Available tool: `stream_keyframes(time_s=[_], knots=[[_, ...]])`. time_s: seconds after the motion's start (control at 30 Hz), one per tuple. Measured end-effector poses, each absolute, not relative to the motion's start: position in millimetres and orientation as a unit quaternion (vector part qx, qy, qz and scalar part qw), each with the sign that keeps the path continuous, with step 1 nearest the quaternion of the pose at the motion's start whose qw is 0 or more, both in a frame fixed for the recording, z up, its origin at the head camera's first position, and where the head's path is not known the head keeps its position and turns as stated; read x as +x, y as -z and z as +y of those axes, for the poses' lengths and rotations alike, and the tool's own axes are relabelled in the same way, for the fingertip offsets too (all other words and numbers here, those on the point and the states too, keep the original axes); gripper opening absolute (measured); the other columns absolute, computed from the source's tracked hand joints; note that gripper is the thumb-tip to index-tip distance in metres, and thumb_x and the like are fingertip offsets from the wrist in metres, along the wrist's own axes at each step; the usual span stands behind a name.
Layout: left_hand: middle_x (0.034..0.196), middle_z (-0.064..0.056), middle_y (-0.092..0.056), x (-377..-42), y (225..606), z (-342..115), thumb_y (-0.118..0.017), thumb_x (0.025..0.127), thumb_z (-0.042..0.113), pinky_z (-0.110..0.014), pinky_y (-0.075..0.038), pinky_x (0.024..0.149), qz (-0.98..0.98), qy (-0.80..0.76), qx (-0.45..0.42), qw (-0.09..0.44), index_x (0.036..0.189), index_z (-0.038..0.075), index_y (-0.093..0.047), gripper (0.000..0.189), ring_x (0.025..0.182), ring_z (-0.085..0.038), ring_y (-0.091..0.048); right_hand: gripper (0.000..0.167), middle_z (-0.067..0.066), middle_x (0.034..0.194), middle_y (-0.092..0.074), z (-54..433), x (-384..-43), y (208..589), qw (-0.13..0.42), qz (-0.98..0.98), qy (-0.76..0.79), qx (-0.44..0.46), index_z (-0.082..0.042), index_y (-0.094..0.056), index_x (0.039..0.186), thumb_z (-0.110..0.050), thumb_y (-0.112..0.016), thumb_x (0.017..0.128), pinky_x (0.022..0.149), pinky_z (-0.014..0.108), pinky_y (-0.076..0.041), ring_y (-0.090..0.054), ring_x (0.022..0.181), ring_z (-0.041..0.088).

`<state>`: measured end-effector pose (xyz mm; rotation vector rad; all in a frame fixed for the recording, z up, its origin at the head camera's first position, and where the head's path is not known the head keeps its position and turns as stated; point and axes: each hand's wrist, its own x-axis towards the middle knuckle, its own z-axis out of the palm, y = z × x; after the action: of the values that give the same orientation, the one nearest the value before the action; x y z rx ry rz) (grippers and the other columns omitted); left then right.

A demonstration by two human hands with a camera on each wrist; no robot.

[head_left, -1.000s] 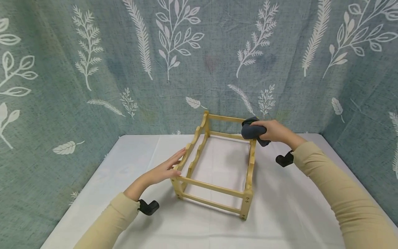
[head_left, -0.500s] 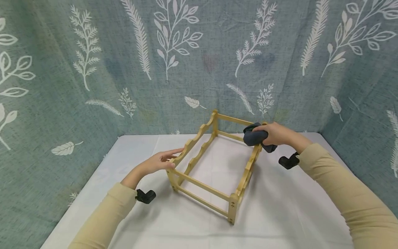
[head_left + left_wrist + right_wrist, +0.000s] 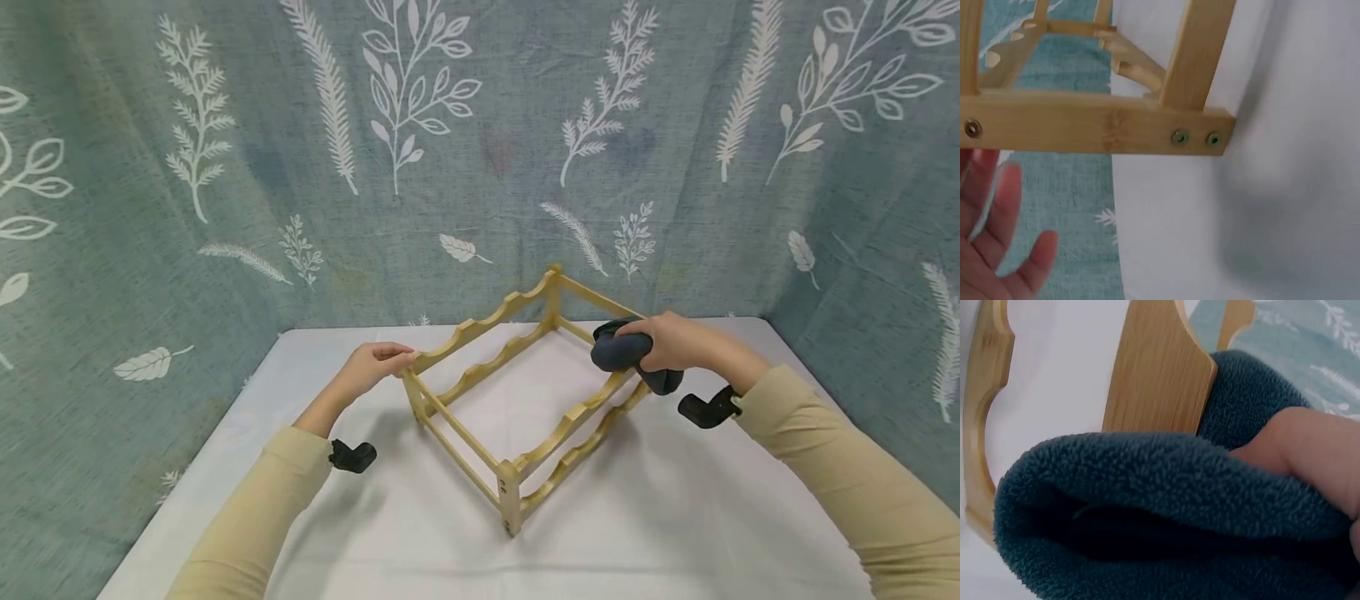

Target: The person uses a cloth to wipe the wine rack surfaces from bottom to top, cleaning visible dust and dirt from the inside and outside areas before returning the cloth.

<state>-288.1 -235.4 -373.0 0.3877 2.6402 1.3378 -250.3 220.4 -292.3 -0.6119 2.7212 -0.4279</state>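
A pale wooden rack [image 3: 510,493] with scalloped side rails stands at an angle on the white table. At its left corner my left hand [image 3: 367,371] pinches the top between thumb and fingers. In the left wrist view several of that hand's fingers [image 3: 1007,194] stay spread beside the end post [image 3: 1104,125], one tip at its edge. My right hand [image 3: 667,342] grips a folded dark blue terry towel [image 3: 618,354] over the rack's right corner. Close up, the towel [image 3: 1129,465] bunches against a wooden post [image 3: 1157,375]; it hides part of the corner.
A white cloth [image 3: 420,558] covers the table. Behind it hangs a grey-green curtain [image 3: 495,167] with white leaf prints, which also closes off both sides. A black device is strapped to each wrist, and the sleeves are beige.
The rack has turned clockwise, its near corner swinging left and its far corner right. My left hand has gone from flat along the side to pinching the corner. The right hand shifted slightly right and nearer.
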Motion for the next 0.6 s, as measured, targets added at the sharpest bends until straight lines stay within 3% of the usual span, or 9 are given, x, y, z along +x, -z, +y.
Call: stream_keyframes(time_s=[0.17,0.23,0.37,0.47,0.6], knots=[[0.097,-0.005,-0.062,-297.5,370.1,-230.0,-0.056,0.079,0.063,-0.035,-0.046,0.073,0.91,-0.41,0.051,0.039,0.099,0.012,-0.067,0.056,0.087,-0.024,-0.054,0.057,0.025,0.113,-0.057,217.9,-243.0,294.2,0.151,0.955,0.157,-0.202,-0.005,-0.047,0.133,-0.005,-0.058,0.078,0.055,0.03,-0.037,-0.051,0.065,0.02],[0.086,-0.005,-0.06,-300.7,368.5,-226.1,-0.056,0.078,0.064,-0.034,-0.046,0.069,0.91,-0.412,0.033,0.027,0.098,0.012,-0.066,0.057,0.077,-0.021,-0.054,0.057,0.026,0.115,-0.056,216.7,-239.8,295.6,0.142,0.956,0.157,-0.202,-0.004,-0.047,0.133,-0.006,-0.059,0.077,0.055,0.03,-0.037,-0.052,0.068,0.02],[0.072,-0.004,-0.06,-307.1,367.1,-217.7,-0.057,0.08,0.059,-0.03,-0.049,0.063,0.904,-0.428,0.008,0.004,0.103,0.009,-0.065,0.055,0.06,-0.017,-0.056,0.056,0.022,0.103,-0.062,213.0,-231.8,300.0,0.132,0.96,0.159,-0.191,-0.004,-0.046,0.133,-0.008,-0.059,0.078,0.055,0.03,-0.039,-0.054,0.065,0.019],[0.079,-0.006,-0.065,-312.0,366.1,-211.4,-0.056,0.085,0.053,-0.027,-0.05,0.061,0.899,-0.438,0.001,-0.01,0.104,0.005,-0.064,0.052,0.059,-0.014,-0.061,0.057,0.021,0.097,-0.063,209.3,-225.2,302.5,0.128,0.962,0.168,-0.173,-0.005,-0.045,0.134,-0.009,-0.058,0.079,0.052,0.029,-0.037,-0.053,0.058,0.018],[0.09,-0.015,-0.067,-313.4,362.0,-205.6,-0.052,0.089,0.049,-0.03,-0.051,0.066,0.905,-0.426,0.009,-0.009,0.116,0.001,-0.058,0.055,0.069,-0.018,-0.065,0.056,0.027,0.11,-0.059,207.9,-220.2,303.3,0.101,0.965,0.179,-0.163,-0.006,-0.044,0.134,-0.01,-0.058,0.08,0.053,0.03,-0.038,-0.056,0.065,0.021]])
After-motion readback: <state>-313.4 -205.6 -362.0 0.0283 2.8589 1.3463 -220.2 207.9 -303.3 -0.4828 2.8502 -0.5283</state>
